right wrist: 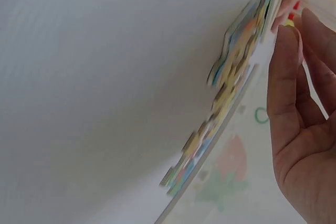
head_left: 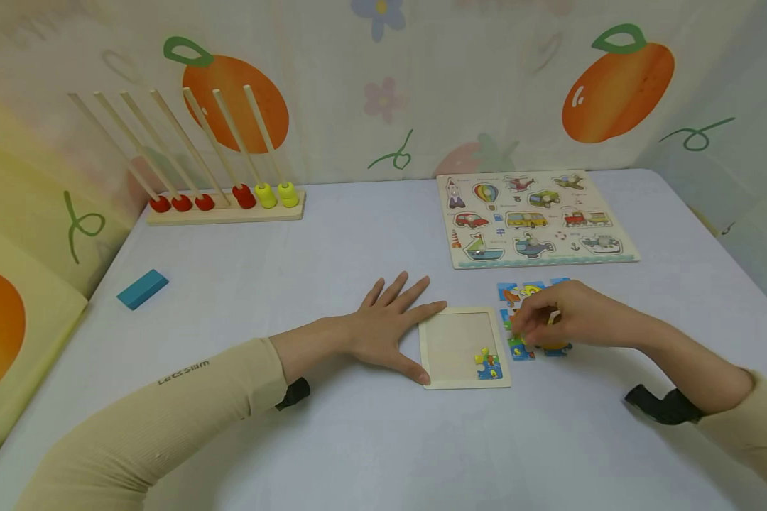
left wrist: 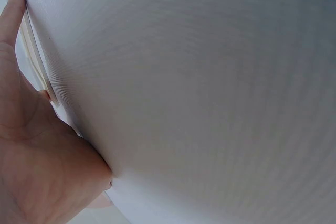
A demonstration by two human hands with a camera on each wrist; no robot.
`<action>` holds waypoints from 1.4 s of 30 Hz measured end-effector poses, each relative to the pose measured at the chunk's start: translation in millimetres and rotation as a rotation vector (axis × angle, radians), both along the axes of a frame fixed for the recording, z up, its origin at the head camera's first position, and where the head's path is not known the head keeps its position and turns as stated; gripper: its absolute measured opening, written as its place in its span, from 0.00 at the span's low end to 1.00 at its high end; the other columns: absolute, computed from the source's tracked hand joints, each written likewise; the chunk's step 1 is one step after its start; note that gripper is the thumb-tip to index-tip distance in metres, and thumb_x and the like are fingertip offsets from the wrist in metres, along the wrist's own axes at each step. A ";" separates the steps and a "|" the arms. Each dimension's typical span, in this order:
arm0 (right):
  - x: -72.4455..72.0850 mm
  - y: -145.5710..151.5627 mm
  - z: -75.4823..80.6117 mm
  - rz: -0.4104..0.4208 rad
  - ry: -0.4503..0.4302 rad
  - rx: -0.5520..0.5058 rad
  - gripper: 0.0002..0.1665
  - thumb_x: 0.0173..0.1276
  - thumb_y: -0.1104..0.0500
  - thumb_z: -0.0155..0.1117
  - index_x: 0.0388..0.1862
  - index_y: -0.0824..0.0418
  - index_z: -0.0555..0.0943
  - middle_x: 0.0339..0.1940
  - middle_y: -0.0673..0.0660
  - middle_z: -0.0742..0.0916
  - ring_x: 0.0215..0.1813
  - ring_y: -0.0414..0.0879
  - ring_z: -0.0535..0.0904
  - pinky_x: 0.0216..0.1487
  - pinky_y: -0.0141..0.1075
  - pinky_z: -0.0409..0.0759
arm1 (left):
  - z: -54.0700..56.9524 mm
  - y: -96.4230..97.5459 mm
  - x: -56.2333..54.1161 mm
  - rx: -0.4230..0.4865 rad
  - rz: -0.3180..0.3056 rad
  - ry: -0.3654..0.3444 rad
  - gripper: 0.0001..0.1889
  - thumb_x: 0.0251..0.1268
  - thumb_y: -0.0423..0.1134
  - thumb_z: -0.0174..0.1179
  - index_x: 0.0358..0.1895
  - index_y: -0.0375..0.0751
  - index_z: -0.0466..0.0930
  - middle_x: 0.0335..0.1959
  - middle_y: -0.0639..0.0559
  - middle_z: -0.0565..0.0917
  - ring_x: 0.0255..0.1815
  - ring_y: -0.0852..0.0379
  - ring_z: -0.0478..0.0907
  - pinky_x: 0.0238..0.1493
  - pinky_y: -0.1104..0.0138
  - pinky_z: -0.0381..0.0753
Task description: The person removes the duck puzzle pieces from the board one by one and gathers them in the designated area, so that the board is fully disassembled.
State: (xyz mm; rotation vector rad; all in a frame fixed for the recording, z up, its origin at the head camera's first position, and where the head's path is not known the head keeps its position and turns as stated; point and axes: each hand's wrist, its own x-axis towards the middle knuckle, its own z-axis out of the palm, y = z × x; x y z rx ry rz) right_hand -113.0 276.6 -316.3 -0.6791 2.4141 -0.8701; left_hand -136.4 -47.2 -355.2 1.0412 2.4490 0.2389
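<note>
A square wooden puzzle tray (head_left: 465, 312) lies on the table, with joined blue, yellow and green jigsaw pieces (head_left: 489, 365) in its lower right corner. My left hand (head_left: 386, 328) is spread flat at the tray's left side, thumb and index finger touching its frame. Just right of the tray, loose jigsaw pieces (head_left: 508, 292) lie grouped together, partly hidden under my right hand (head_left: 565, 316). The right fingers bend loosely above them. In the right wrist view, the thumb (right wrist: 284, 72) and fingers are raised over the pieces (right wrist: 231, 85), and no piece shows between them.
Behind the loose pieces lies a wooden vehicle peg puzzle board (head_left: 537, 220). An abacus rack (head_left: 226, 213) with red and yellow beads stands at the back left. A blue block (head_left: 143, 289) lies at the left. Printed curtains (head_left: 332, 142) border the table.
</note>
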 end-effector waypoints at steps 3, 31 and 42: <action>1.5 -8.6 -0.6 0.023 0.000 -0.003 0.05 0.63 0.54 0.71 0.39 0.48 0.86 0.29 0.44 0.86 0.34 0.35 0.79 0.36 0.29 0.80 | -0.4 0.0 -0.1 0.002 -0.001 0.000 0.57 0.49 0.76 0.61 0.80 0.68 0.39 0.83 0.56 0.27 0.83 0.45 0.19 0.79 0.41 0.26; 3.7 -47.9 -7.4 0.124 0.019 0.011 0.13 0.55 0.59 0.77 0.39 0.46 0.86 0.35 0.44 0.86 0.38 0.38 0.78 0.41 0.28 0.81 | -0.7 1.1 -0.7 0.002 0.007 -0.006 0.57 0.48 0.76 0.61 0.80 0.69 0.39 0.83 0.57 0.28 0.83 0.46 0.19 0.79 0.42 0.26; 4.7 -51.1 -8.0 0.177 0.083 0.039 0.14 0.53 0.56 0.79 0.38 0.46 0.86 0.34 0.43 0.84 0.36 0.36 0.76 0.39 0.28 0.79 | -0.9 0.9 -1.0 -0.004 0.007 -0.009 0.57 0.49 0.76 0.61 0.80 0.69 0.38 0.83 0.57 0.27 0.83 0.46 0.19 0.79 0.42 0.26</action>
